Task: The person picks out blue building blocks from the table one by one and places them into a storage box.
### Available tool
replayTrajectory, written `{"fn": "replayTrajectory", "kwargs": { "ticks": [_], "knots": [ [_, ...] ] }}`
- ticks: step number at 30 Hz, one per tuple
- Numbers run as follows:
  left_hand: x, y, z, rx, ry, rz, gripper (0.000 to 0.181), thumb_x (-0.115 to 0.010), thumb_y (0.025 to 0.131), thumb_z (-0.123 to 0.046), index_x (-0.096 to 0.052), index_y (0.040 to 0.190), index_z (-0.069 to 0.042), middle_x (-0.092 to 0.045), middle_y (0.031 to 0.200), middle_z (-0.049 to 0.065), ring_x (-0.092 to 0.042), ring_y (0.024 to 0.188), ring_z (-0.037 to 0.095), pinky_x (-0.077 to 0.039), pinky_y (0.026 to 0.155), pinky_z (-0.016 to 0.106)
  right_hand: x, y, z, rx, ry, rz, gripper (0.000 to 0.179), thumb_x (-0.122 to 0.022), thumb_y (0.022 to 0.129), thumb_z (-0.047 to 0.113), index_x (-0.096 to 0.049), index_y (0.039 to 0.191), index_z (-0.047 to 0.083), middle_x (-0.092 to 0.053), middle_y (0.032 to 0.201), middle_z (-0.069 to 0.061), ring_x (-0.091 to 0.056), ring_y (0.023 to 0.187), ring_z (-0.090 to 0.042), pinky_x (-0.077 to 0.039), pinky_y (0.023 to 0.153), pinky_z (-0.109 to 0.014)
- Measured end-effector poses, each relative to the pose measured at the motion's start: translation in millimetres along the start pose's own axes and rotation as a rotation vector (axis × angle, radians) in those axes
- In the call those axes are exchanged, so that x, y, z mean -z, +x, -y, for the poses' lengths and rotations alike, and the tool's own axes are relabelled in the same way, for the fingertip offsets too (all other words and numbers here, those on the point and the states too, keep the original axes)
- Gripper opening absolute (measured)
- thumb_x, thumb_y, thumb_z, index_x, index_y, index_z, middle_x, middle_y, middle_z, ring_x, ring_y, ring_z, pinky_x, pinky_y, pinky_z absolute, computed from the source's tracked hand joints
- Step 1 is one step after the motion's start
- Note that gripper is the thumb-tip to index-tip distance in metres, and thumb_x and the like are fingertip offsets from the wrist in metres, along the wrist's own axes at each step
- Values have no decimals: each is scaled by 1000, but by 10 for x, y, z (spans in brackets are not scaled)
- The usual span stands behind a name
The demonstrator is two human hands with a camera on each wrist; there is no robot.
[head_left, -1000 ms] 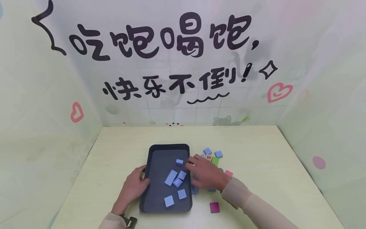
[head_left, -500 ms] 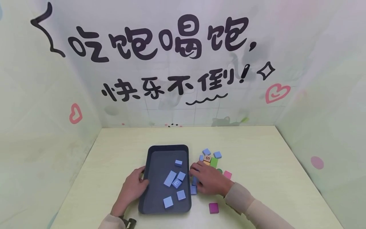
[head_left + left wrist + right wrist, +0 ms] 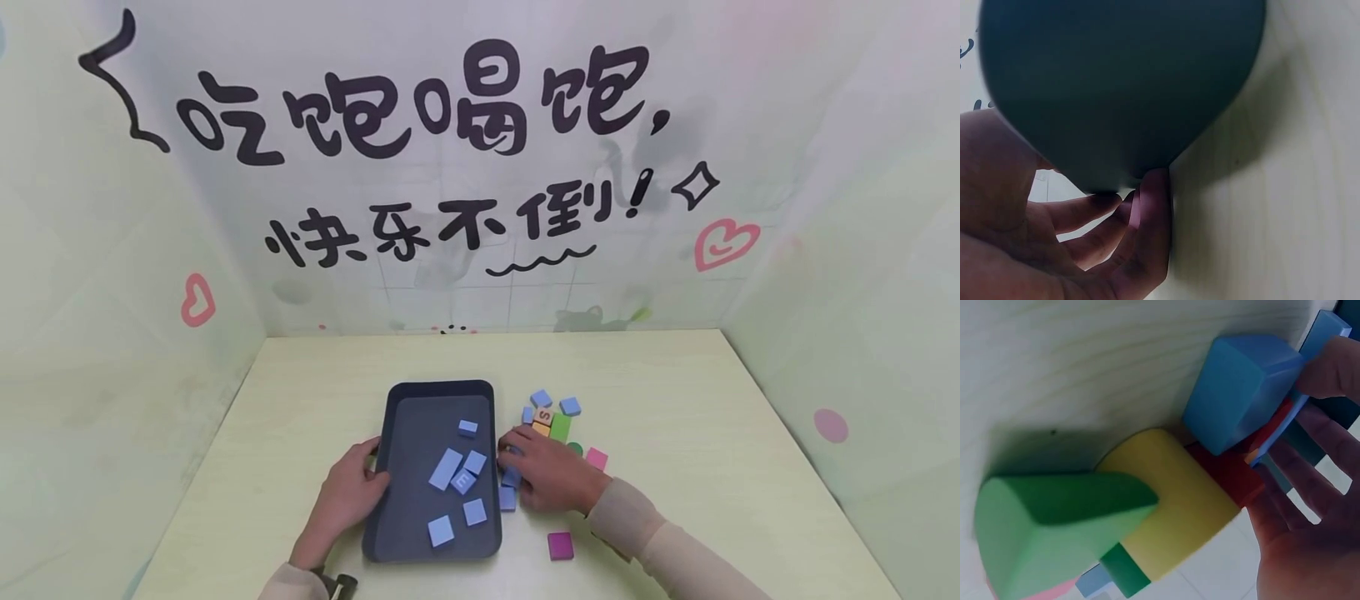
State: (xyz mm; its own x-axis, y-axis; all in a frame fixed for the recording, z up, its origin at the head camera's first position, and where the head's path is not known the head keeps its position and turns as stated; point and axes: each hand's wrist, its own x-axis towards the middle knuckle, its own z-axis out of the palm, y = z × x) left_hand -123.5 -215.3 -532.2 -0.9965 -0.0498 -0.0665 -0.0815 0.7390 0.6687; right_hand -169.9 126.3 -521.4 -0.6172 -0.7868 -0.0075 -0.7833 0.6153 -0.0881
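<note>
A dark rectangular tray [image 3: 408, 425] lies on the table with several blue blocks in it, one lettered E [image 3: 462, 481]. My left hand [image 3: 348, 487] holds the tray's left edge, thumb at the rim; in the left wrist view its fingertips touch the tray's outer side. Just right of the tray, my right hand [image 3: 551, 467] reaches into a pile of blocks. In the right wrist view it pinches a thin blue block [image 3: 1285, 428], beside a thicker blue block [image 3: 1232, 387] and a red block [image 3: 1229, 472]. Parts of the pile are hidden under this hand.
Around the right hand lie a wooden S block [image 3: 543, 414], a light green block [image 3: 560, 427], a pink block [image 3: 597, 459] and two blue blocks farther back. A magenta square block [image 3: 560, 546] sits nearer. The right wrist view shows a yellow curved block [image 3: 1172, 506] and a green block [image 3: 1060, 519].
My right hand has drawn back from over the tray's right rim to the pile, and its fingers have closed in among the blue blocks. The left hand stays on the tray.
</note>
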Motion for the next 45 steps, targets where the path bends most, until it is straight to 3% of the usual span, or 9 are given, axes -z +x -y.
{"fn": "replayTrajectory", "kwargs": {
  "ticks": [8,28,45],
  "knots": [
    [-2,0,4,5,-2,4,61,-67,97,-11,-55,154,8,-68,129,19,-67,91,22,-54,70,39,-33,28,2,-36,-39,13,47,-78,94,14,-73,140,18,-58,154,-6,-51,142,-27,-48,115,-38],
    [-5,12,22,-2,0,1,61,-68,96,-10,-57,153,8,-67,127,18,-64,90,22,-52,71,40,-33,78,-17,-46,-70,-11,39,-76,97,16,-73,136,15,-63,144,-7,-55,131,-25,-50,112,-36],
    [6,13,-9,10,4,11,62,-68,96,-11,-56,153,9,-67,126,18,-64,90,22,-52,70,40,-50,68,-43,39,-132,-48,42,-78,94,14,-75,136,18,-69,136,-3,-58,127,-24,-50,111,-35]
  ]
}}
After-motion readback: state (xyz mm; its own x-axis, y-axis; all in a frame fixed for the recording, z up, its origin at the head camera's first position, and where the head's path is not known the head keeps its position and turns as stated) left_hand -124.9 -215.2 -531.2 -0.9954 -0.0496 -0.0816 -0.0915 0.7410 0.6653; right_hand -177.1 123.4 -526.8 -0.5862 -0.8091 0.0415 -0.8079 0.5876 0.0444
